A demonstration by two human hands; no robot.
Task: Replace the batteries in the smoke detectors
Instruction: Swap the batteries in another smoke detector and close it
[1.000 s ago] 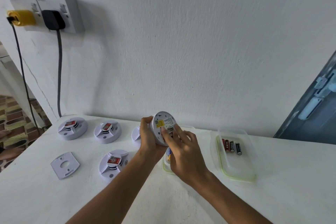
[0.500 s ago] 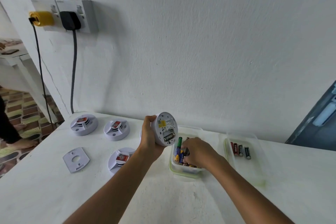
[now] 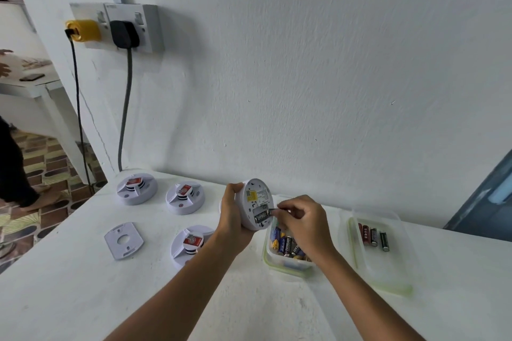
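A: So, we have the smoke detector [image 3: 253,203] lifted off the counter [image 3: 83,285] in our left hand [image 3: 231,219], its back turned toward us, fingers curled round the rim.

B: And our right hand [image 3: 303,225] pinches a fresh battery [image 3: 273,211] between thumb and fingertips, its end right at the open bay, beside a battery already seated [image 3: 261,216] there.

A: We'd judge the detector to be light, hollow plastic, rigid but easy to crack at the clips. The rim is the place to hold it, as we do.

B: The battery is small, hard and smooth, likely slippery. We'd keep the pinch near its far end so the leading end can drop against the contacts.

A: Just below our right hand sits the tub of new batteries [image 3: 285,246]. The used cells [image 3: 372,235] lie in the lid [image 3: 388,277] further right.

B: Three other detectors [image 3: 184,198] wait on the counter to the left, well apart from our hands, with a mounting plate [image 3: 123,241] near them.
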